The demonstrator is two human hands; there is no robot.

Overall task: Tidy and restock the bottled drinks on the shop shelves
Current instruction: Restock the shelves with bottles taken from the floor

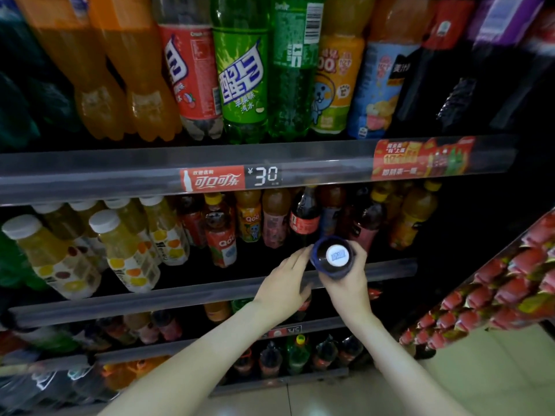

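Note:
My right hand (348, 286) grips a dark bottle with a blue label and a white cap (335, 256), seen from the top, just in front of the middle shelf. My left hand (285, 283) reaches beside it with fingers stretched out, fingertips touching the bottle's left side. Behind them on the middle shelf stand a cola bottle (304, 217), small juice bottles (249, 216) and dark drinks. White-capped yellow juice bottles (126, 247) fill the left of that shelf.
The top shelf holds large orange (99, 85), red (192, 73) and green (243, 76) soda bottles above a price rail (264, 175). Lower shelves hold more bottles (297, 355). A rack of red packets (495, 283) juts out at right. Tiled floor (450, 385) lies below.

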